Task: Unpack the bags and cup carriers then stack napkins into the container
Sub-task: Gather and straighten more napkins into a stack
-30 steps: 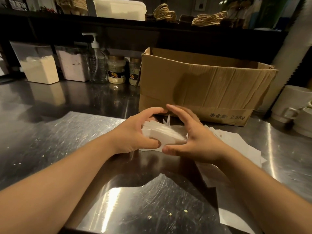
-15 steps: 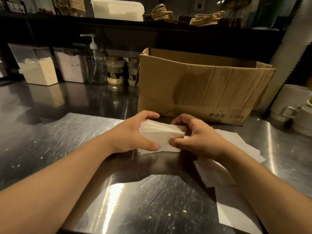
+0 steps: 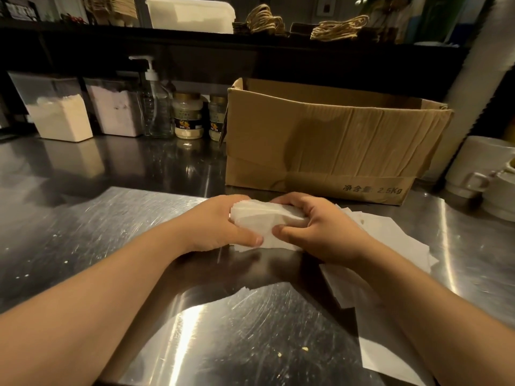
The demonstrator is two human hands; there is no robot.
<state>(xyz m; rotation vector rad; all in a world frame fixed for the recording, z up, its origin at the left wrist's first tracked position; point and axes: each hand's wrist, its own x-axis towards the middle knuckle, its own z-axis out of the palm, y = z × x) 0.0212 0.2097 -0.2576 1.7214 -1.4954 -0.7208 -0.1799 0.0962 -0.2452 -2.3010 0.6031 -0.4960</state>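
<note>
A stack of white napkins [image 3: 262, 221] stands on edge on the steel counter [image 3: 111, 224], held between both hands. My left hand [image 3: 217, 227] grips its left end, thumb across the front. My right hand [image 3: 315, 232] grips the right end with fingers curled over the top and thumb on the front. Loose white napkins [image 3: 390, 240] lie spread on the counter under and beyond my right forearm. An open brown cardboard box [image 3: 320, 140] stands just behind the hands.
Along the back stand two clear powder containers [image 3: 61, 118], a pump bottle [image 3: 156, 107] and two jars [image 3: 188, 115]. White cups [image 3: 479, 168] sit at the right edge. A dark shelf above carries twine-handled bags [image 3: 340, 27] and a white bin [image 3: 192, 13].
My right hand has gone from flat over the stack to curled around its right end. Both hands have squeezed the napkins into a tighter, slightly raised bundle.
</note>
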